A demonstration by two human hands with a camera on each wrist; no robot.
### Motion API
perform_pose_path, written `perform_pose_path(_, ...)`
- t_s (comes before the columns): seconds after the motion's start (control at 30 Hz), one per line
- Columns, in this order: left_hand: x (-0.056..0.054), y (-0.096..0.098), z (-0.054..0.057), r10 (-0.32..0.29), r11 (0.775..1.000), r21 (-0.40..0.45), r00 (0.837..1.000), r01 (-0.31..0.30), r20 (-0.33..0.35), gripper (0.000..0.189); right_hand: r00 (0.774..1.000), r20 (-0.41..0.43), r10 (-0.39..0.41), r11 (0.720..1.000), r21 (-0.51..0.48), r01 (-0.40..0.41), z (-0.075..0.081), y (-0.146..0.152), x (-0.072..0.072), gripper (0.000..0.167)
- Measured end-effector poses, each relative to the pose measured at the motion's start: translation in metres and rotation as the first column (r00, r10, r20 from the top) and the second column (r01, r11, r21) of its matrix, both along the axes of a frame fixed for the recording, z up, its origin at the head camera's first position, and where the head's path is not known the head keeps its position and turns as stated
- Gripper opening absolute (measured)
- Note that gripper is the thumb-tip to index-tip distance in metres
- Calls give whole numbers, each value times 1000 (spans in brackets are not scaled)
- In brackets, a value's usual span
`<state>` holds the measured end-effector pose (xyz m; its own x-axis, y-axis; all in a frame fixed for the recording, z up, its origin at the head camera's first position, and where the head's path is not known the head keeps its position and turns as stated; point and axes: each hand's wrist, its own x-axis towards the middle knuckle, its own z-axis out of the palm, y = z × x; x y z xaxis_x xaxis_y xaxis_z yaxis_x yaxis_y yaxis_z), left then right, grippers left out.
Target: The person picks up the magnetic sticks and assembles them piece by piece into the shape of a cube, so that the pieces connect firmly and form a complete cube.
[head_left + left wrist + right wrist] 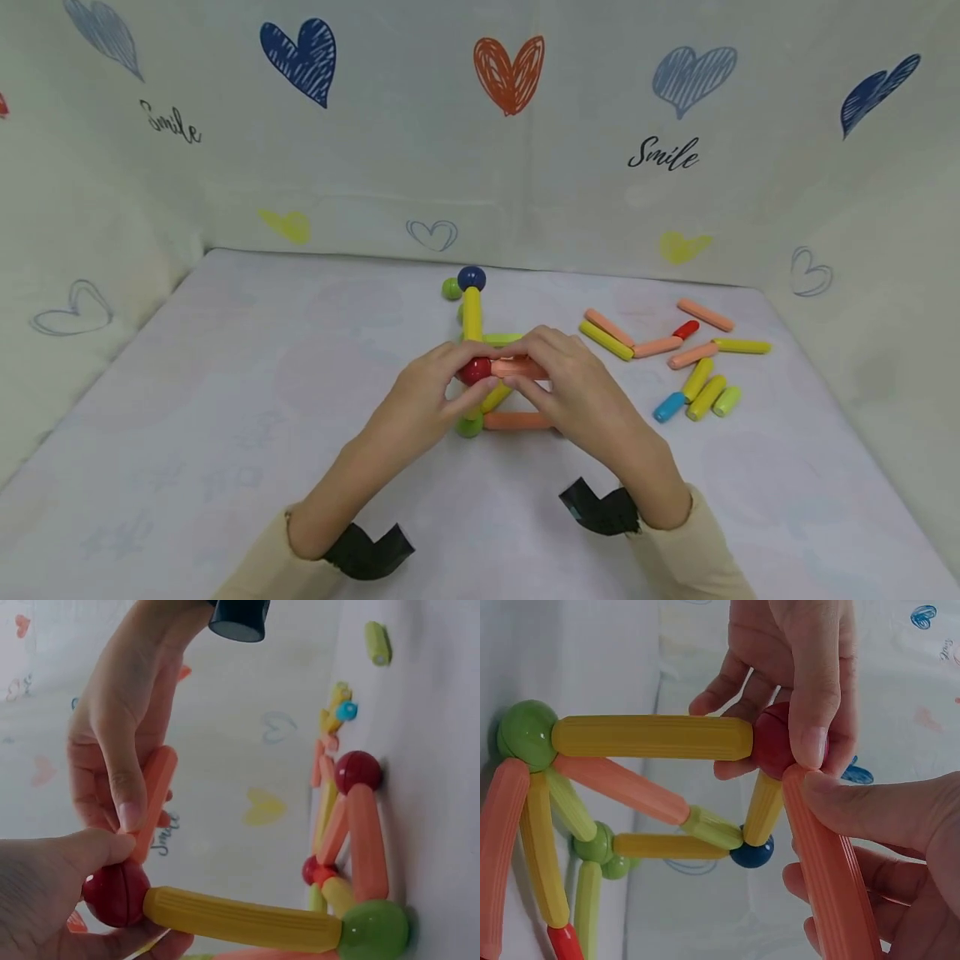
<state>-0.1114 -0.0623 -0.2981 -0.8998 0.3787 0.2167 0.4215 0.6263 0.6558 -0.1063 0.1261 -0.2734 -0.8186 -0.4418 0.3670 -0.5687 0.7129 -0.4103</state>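
My left hand (420, 392) grips a red ball (772, 742) between thumb and fingers. A salmon-coloured rod (832, 877) is pinched by my right hand (581, 396), its end meeting the ball. Below the red ball, an upright yellow rod (240, 919) runs down to a green ball (373, 931) on the table. Another yellow rod (472, 312) links the red ball to a dark blue ball (472, 278) at the back. More rods join at the base, including a salmon one (517, 421) at the front; my hands partly hide this frame in the head view.
Loose rods lie on the table's right side: a yellow rod (606, 340), a salmon rod (706, 314), a short blue piece (669, 407), a short lime piece (727, 401) and several more. A white curtain (420, 150) printed with hearts hangs behind the table.
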Motion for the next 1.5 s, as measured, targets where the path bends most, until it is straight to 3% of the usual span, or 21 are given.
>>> perform_pose_path(0.23,0,2,-3,47,999,2,999,-47,-25,29,999,46,-11,999,33,9,5,13,4,33)
perform_pose_path(0.37,0,2,-3,65,998,-8,998,-65,-19,29,991,102,-83,994,73,76,4,38,12,37)
perform_pose_path(0.47,0,3,-3,71,997,-10,997,-71,-8,30,963,206,-176,978,150,147,-3,60,19,39)
perform_pose_path(0.53,-1,3,-3,71,997,-7,997,-71,-4,30,921,307,-238,957,235,169,-12,73,23,41)
perform_pose_path(0.63,0,3,-4,74,997,-8,997,-74,2,30,805,493,-329,916,372,147,-31,91,27,41)
perform_pose_path(0.73,0,4,-4,80,997,-8,997,-80,3,30,696,606,-386,888,447,104,-51,106,31,38)
perform_pose_path(0.77,0,4,-4,81,997,-7,997,-81,2,30,670,627,-398,886,453,101,-56,110,32,35)
perform_pose_path(0.83,0,4,-4,83,997,-3,997,-83,-2,30,650,645,-402,888,447,107,-64,116,34,31)
perform_pose_path(0.97,0,4,-4,85,996,3,996,-85,-8,30,645,659,-386,904,410,122,-72,123,32,26)
perform_pose_path(1.07,0,4,-4,88,996,2,996,-88,-4,30,659,643,-391,905,399,148,-74,124,26,27)
perform_pose_path(1.33,-1,4,-5,93,996,11,996,-93,15,29,770,521,-367,916,347,202,-73,127,2,30)
perform_pose_path(1.5,0,5,-5,87,996,17,996,-88,14,28,809,479,-340,924,329,194,-73,127,-10,30)
